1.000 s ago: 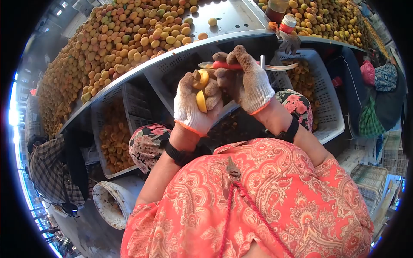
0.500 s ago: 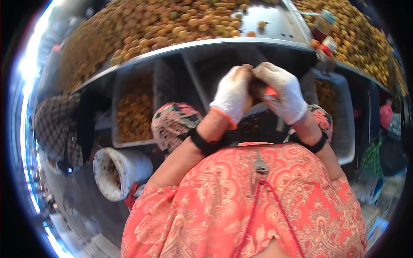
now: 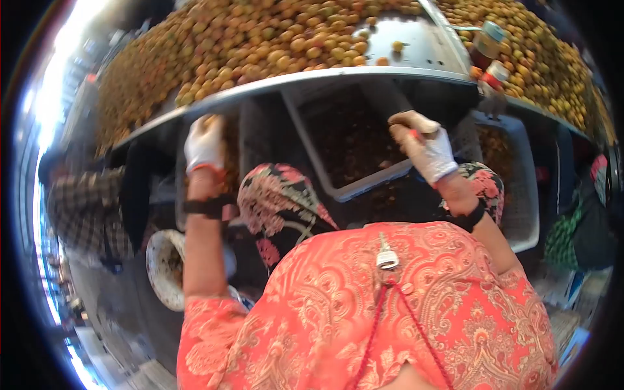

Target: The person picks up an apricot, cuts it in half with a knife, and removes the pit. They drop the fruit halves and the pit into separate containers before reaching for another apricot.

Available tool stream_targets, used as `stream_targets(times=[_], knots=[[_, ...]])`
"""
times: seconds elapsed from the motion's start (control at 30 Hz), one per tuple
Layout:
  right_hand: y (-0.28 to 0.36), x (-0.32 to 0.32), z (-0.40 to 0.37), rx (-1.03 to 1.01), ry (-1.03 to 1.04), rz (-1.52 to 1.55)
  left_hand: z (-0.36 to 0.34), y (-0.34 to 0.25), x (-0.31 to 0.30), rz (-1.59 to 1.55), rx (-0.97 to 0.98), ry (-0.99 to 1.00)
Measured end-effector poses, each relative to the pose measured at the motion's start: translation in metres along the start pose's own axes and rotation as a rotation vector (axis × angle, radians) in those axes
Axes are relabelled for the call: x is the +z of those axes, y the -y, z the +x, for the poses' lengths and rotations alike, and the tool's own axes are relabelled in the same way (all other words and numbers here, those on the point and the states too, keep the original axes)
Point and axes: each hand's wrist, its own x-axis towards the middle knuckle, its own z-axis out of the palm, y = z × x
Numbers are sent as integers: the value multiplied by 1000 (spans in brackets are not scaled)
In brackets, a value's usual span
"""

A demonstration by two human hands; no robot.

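My left hand [image 3: 205, 144], in a white knit glove with an orange cuff, is over the left crate of fruit pieces [image 3: 230, 146]. Its fingers are curled, slightly blurred, and whatever they hold is hidden. My right hand [image 3: 426, 146], in a stained white glove, is closed on a small red-handled tool [image 3: 414, 134]; only a bit of red shows between the fingers. Below and left of this hand is a grey crate [image 3: 351, 194] with dark brown bits inside. Just beyond both hands runs the metal edge of a sorting table [image 3: 286, 79].
Many yellow-orange fruits [image 3: 260, 45] cover the table. Two jars, one blue-lidded [image 3: 489, 40] and one red-banded [image 3: 495, 73], stand at the right divider. A white bucket [image 3: 156, 286] is at lower left, near a person in a checked garment [image 3: 88, 208]. Another crate [image 3: 530, 188] is at right.
My hands were together in front of me. The left has moved far left over the fruit crate; the right has shifted slightly right and down, still closed on the red-handled tool.
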Motion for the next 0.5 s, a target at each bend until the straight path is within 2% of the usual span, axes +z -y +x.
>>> stream_targets(times=[0.03,0.07,0.13,0.2,0.27,0.3,0.33,0.37,0.43,0.5], knots=[[-10,1,0,57,-20,-14,23,15,-24,268,52,-86],[-25,5,1,52,-60,30,45,20,-49,681,-65,-101],[-26,1,1,313,-6,177,66,8,-63,1108,138,-301],[-33,-2,1,362,28,311,62,-45,-21,940,277,-279],[-42,-3,3,363,94,352,66,-64,35,674,445,-99],[-51,-2,5,295,120,221,54,-79,77,336,387,88],[-60,-2,6,233,145,89,60,-80,107,484,418,239],[-61,-3,6,295,194,68,38,-101,146,579,502,356],[-67,-3,5,359,215,158,22,-99,217,453,503,612],[-69,-7,8,419,218,234,7,-97,273,609,659,728]])
